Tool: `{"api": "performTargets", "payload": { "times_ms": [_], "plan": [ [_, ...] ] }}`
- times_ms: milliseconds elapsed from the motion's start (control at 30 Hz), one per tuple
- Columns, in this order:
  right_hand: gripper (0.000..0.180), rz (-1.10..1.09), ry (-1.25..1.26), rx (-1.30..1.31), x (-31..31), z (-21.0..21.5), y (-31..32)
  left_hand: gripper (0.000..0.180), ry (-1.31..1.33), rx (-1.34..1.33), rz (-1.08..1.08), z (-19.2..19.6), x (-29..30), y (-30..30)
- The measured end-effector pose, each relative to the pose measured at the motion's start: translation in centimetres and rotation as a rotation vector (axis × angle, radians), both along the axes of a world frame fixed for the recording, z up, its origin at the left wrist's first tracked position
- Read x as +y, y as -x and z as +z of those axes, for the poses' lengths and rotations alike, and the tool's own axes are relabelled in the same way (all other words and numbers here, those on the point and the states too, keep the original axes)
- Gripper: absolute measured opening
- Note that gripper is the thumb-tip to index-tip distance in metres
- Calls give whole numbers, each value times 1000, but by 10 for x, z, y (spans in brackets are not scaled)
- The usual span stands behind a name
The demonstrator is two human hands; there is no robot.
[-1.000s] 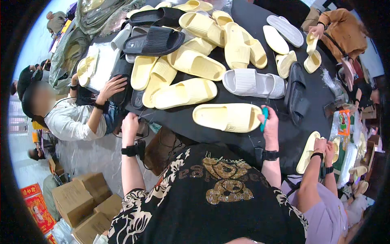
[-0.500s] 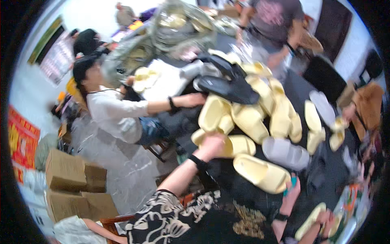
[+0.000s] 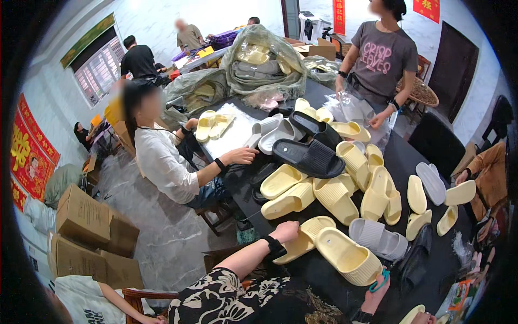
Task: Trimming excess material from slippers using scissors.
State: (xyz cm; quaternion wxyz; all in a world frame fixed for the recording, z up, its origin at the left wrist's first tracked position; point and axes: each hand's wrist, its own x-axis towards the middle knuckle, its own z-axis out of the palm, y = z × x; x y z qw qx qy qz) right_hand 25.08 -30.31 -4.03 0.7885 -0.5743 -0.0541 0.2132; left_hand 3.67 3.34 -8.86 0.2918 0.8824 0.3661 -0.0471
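My left hand (image 3: 285, 231), with a black wristband, is closed on the near edge of a pale yellow slipper (image 3: 312, 233), whose far end lies beside another. That second yellow slide slipper (image 3: 341, 252) rests sole-down, its ribbed strap toward my right hand (image 3: 376, 294). Curled fingers there hold a looped teal handle (image 3: 381, 281), apparently of small scissors; their blades are hidden. Just beyond is a grey slipper (image 3: 379, 239), with a black slipper (image 3: 416, 258) to its right. A heap of yellow slippers (image 3: 335, 197), topped by a black slipper (image 3: 310, 156), lies farther off.
A co-worker in white (image 3: 162, 156) sits at the table's left side, reaching toward the heap. Another in a grey shirt (image 3: 383, 59) stands behind it with clear plastic. Stuffed sacks (image 3: 264, 67) stand at the back, cartons (image 3: 83, 216) on the left floor. More people sit along the right edge.
The view has tilted up, so the table sits lower in it. The slipper at my left hand has swung nearer me. The seated co-worker's hand has drawn back from the heap.
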Motion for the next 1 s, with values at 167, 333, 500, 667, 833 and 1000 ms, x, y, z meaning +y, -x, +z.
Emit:
{"api": "performTargets", "payload": {
  "times_ms": [167,333,500,667,833,1000],
  "plan": [
    [45,76,-34,21,12,4,12,16,114,-65,201,33,-11,16],
    [49,64,-9,22,30,10,15,26,260,-540,317,69,3,29],
    [45,115,-87,12,47,15,17,32,419,-812,401,117,7,34],
    [39,1,-24,73,54,13,31,37,612,-769,441,111,-14,18],
    [37,-74,0,132,52,1,51,37,571,-805,369,79,-26,5],
    [42,-12,-21,175,50,11,54,28,471,-724,351,79,-27,1]
  ]
}}
